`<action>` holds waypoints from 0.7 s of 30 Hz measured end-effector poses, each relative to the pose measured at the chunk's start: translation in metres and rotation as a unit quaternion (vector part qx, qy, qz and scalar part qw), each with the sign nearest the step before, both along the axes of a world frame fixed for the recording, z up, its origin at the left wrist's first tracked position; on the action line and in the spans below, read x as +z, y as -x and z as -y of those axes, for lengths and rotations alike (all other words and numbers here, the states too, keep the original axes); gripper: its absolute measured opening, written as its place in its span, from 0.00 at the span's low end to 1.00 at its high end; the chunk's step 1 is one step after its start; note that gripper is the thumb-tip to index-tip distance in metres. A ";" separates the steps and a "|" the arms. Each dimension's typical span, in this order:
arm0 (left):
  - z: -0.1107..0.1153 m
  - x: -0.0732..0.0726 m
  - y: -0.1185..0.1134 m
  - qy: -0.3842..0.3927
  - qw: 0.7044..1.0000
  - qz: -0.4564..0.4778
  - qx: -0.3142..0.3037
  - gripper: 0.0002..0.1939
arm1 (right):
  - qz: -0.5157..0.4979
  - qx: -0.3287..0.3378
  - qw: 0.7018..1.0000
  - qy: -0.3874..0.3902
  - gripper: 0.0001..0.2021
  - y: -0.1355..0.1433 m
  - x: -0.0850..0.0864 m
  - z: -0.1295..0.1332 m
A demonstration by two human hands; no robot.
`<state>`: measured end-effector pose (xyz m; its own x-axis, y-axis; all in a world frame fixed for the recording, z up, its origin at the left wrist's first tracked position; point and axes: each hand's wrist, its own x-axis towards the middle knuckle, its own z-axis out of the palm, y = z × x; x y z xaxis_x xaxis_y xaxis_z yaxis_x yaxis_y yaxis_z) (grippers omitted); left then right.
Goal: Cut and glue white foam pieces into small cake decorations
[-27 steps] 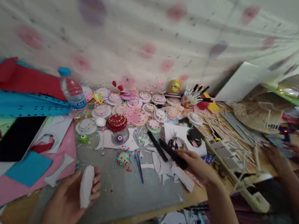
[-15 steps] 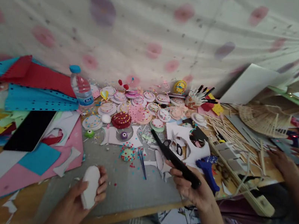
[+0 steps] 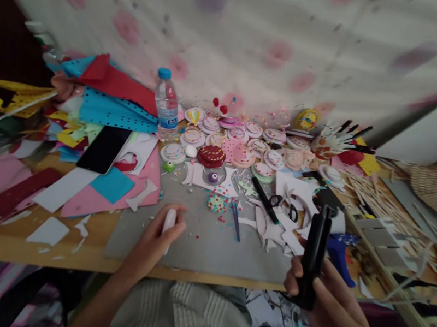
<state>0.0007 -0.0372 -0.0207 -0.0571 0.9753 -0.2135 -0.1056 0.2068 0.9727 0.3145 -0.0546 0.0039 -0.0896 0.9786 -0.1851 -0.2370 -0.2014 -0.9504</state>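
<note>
Pinches a white piece point(image 3: 168, 224) in the left fingers point(image 3: 175, 229) near the front edge of the tabletop point(image 3: 89, 247), clasps a black tool point(image 3: 314, 256) in the right fingers point(image 3: 293, 282), and could drop the former through a slackened hold.

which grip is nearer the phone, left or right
Left. The left grip, closed around a white piece, is nearer the camera than the phone and to its right; the right grip, holding a black tool, is much farther right.
</note>
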 end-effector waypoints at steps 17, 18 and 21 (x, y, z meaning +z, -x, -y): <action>0.006 0.005 -0.008 0.080 0.980 -0.016 -0.179 0.22 | 0.403 0.129 0.874 -0.239 0.18 0.066 -0.041 0.006; 0.005 0.005 -0.009 0.087 0.980 -0.022 -0.178 0.23 | 0.416 0.135 0.861 -0.261 0.18 0.067 -0.040 0.005; 0.004 0.006 -0.009 0.098 0.978 -0.040 -0.181 0.23 | 0.453 0.143 0.814 -0.334 0.17 0.068 -0.037 0.002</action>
<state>0.0098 -0.0414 -0.0146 0.2603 0.8753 -0.4076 0.0835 0.4002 0.9126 0.2469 -0.0569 -0.0335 -0.4538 0.8512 0.2637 0.5884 0.5084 -0.6287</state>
